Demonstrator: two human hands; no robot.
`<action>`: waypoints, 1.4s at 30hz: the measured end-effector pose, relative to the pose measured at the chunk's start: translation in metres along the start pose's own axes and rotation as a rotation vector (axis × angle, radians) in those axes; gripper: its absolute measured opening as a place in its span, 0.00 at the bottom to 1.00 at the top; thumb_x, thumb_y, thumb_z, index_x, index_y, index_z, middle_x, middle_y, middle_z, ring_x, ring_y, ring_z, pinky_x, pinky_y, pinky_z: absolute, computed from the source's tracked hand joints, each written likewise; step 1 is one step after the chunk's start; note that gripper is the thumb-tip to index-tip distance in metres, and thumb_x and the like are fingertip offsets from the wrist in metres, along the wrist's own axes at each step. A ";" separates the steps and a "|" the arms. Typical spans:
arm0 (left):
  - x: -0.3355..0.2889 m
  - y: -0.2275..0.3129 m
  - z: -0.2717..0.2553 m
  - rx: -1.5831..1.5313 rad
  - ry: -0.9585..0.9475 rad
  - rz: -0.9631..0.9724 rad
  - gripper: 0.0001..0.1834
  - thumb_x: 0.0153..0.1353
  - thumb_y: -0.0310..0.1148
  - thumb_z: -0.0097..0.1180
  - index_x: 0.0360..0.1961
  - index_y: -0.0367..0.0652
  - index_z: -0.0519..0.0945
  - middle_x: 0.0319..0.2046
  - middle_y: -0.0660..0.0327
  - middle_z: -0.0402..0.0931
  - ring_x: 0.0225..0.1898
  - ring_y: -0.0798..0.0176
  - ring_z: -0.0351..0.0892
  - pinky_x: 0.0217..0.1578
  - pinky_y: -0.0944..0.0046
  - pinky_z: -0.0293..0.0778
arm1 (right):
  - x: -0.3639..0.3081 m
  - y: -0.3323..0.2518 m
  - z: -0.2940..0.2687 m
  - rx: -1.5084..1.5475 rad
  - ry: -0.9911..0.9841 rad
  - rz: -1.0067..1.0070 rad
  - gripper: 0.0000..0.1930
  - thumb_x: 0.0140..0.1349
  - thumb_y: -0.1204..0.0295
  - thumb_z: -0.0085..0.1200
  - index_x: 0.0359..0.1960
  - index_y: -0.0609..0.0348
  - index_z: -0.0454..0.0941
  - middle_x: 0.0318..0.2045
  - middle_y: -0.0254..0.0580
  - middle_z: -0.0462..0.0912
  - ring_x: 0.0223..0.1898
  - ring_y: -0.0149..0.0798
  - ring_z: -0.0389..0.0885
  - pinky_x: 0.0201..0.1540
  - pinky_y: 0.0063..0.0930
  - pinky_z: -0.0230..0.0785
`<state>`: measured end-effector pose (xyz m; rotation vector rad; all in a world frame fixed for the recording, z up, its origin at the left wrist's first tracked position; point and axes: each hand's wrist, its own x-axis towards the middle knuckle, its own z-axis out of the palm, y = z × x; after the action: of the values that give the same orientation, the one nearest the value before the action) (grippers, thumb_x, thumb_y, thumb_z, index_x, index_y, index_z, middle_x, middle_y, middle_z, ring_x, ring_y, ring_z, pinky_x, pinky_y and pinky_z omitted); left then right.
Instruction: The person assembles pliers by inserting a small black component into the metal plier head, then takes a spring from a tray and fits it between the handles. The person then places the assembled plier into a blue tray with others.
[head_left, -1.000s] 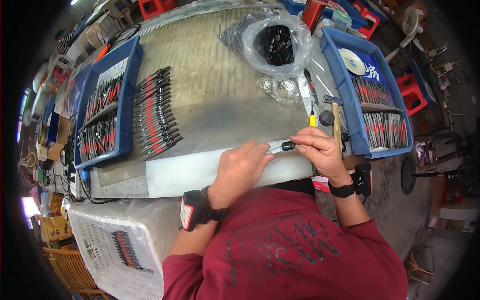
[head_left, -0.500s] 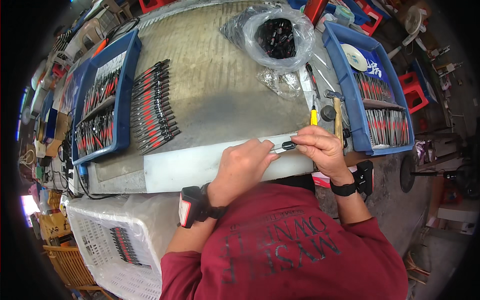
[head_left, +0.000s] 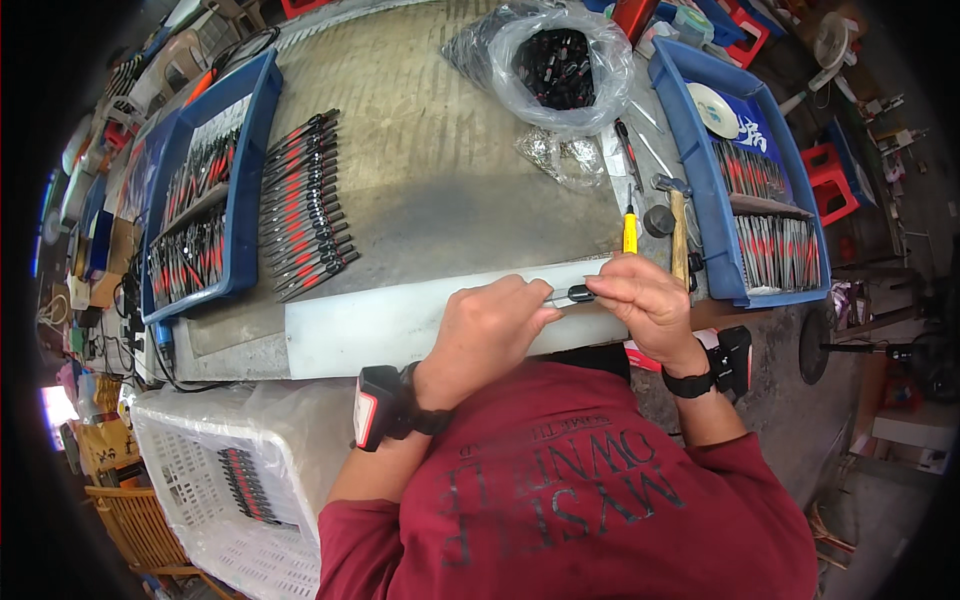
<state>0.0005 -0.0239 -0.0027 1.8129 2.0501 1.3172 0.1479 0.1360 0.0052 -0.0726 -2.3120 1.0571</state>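
Note:
Above the white board [head_left: 370, 330] at the table's near edge, both my hands work on one slim silver piece with a black end [head_left: 579, 293]; its exact kind does not show. My left hand [head_left: 490, 320] pinches the silver end between thumb and fingertips. Closed around the black end are the thumb and fingers of my right hand [head_left: 648, 305], which partly hide it. To the left, a row of slim tools with red and black handles [head_left: 305, 215] lies on the table, side by side.
Blue trays of similar tools stand left [head_left: 255, 200] and right [head_left: 700, 190]. A clear bag of black parts [head_left: 555, 75] sits at the back. Beyond my right hand lie a yellow-handled screwdriver [head_left: 629, 232] and a hammer [head_left: 678, 225]. A white basket [head_left: 290, 480] stands below the table, left.
My right fingers have shifted slightly on the black end, spreading a little straighter. My left hand keeps its pinch almost in place.

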 end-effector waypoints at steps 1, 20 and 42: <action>0.000 -0.001 0.000 -0.011 -0.004 0.004 0.11 0.52 0.33 0.63 0.34 0.42 0.77 0.22 0.58 0.71 0.21 0.53 0.74 0.20 0.57 0.69 | 0.000 -0.001 0.000 -0.023 0.010 -0.039 0.10 0.53 0.81 0.60 0.38 0.61 0.82 0.31 0.43 0.79 0.32 0.40 0.79 0.32 0.26 0.71; 0.003 0.000 0.001 -0.011 -0.035 0.012 0.11 0.53 0.34 0.62 0.34 0.41 0.77 0.23 0.58 0.71 0.23 0.52 0.75 0.22 0.57 0.70 | 0.002 -0.006 -0.004 -0.051 -0.088 0.032 0.12 0.52 0.79 0.60 0.40 0.63 0.81 0.30 0.43 0.79 0.32 0.40 0.78 0.35 0.28 0.71; 0.001 0.017 -0.003 0.259 -0.051 0.098 0.11 0.55 0.39 0.59 0.27 0.46 0.71 0.18 0.63 0.64 0.18 0.61 0.72 0.18 0.62 0.67 | 0.003 -0.005 0.002 -0.105 -0.093 -0.134 0.09 0.53 0.74 0.61 0.36 0.64 0.80 0.22 0.42 0.78 0.23 0.42 0.75 0.26 0.31 0.67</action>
<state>0.0114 -0.0263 0.0109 2.0525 2.2182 1.0532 0.1456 0.1323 0.0087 0.0915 -2.4177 0.8896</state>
